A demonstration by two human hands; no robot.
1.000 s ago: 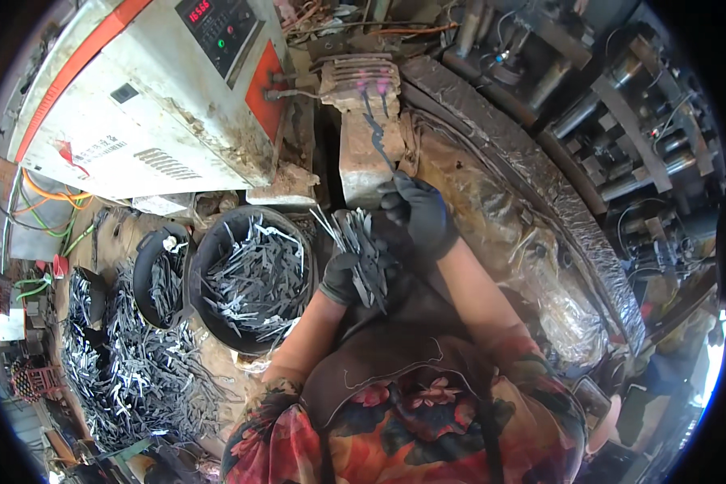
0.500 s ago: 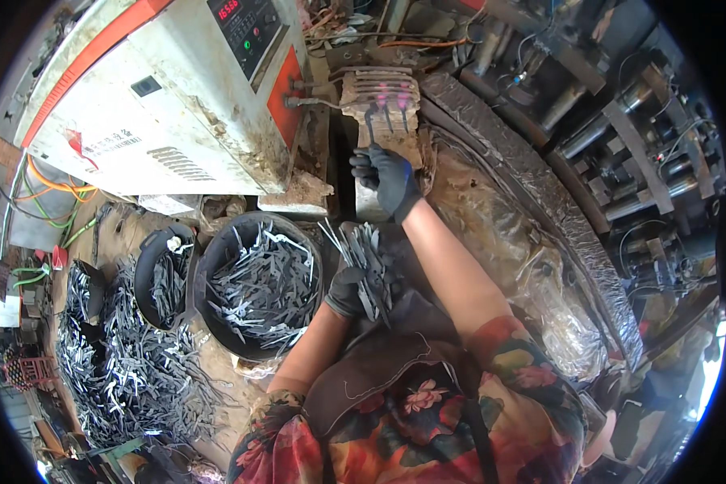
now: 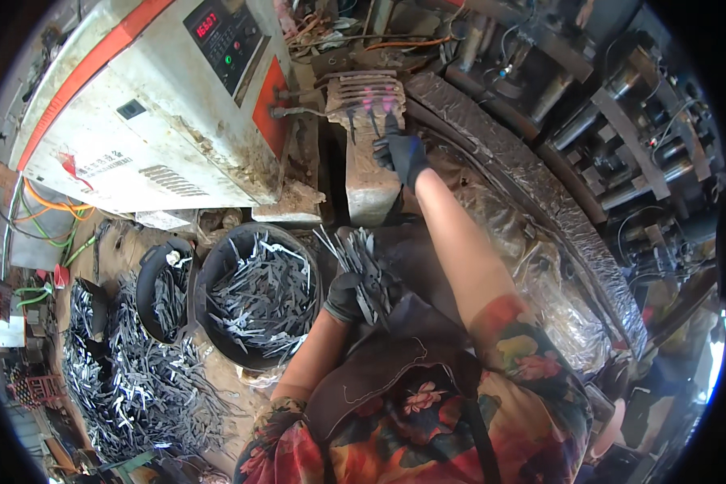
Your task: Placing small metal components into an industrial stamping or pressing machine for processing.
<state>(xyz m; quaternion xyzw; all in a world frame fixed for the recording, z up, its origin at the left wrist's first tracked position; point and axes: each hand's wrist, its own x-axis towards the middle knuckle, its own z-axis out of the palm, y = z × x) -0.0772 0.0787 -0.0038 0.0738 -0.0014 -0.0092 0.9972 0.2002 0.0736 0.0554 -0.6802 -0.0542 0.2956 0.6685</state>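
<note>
My left hand (image 3: 345, 297), in a dark glove, is closed round a bundle of flat grey metal strips (image 3: 365, 270) above my lap. The strips fan out away from me. My right hand (image 3: 403, 156), gloved too, reaches forward to the block-shaped heating coil (image 3: 365, 87). Its fingers are pinched at the near end of a dark metal strip (image 3: 391, 123) that points into the coil. To the left of it, other dark strips (image 3: 351, 127) stick out of the coil. Pink glowing spots show between the coil's bars.
A black bucket (image 3: 201, 310) of metal strips stands left of my left hand. A tipped smaller bucket (image 3: 147, 282) and a big heap of strips (image 3: 149, 383) lie farther left. A white and orange machine (image 3: 137, 105) rises at the front left; heavy machinery (image 3: 613, 153) stands right.
My right hand has shifted in beside the strips at the coil's right part; before, it held a bent strip up at the coil's left part. My left hand still grips the bundle. The view has shifted slightly.
</note>
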